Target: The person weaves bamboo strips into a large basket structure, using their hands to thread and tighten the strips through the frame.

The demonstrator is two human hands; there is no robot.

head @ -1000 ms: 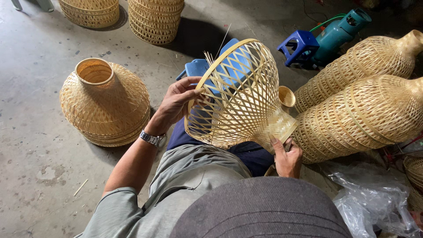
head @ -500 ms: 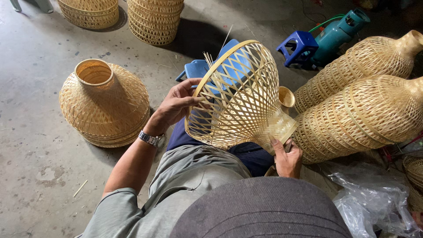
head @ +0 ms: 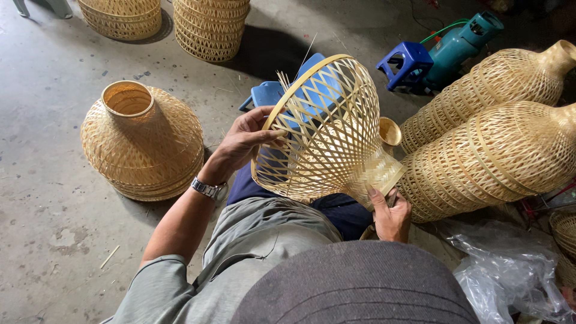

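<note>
I hold a bell-shaped woven bamboo lampshade (head: 336, 132) on its side above my lap, its wide open rim facing left. My left hand (head: 243, 141), with a wristwatch, grips that rim, fingers hooked over the edge where loose strip ends stick up. My right hand (head: 390, 213) grasps the narrow woven neck at the lower right. A blue plastic stool (head: 270, 96) shows through and behind the lattice.
A stack of finished shades (head: 144, 141) sits on the concrete floor to the left. Long stacks of shades (head: 498, 156) lie at the right. Two more stacks (head: 210, 24) stand at the top. A small blue stool (head: 405, 63), a teal machine (head: 462, 39), and plastic bags (head: 510, 276) are nearby.
My left hand has shifted slightly along the rim; the shade stays nearly in place. My right hand has not moved.
</note>
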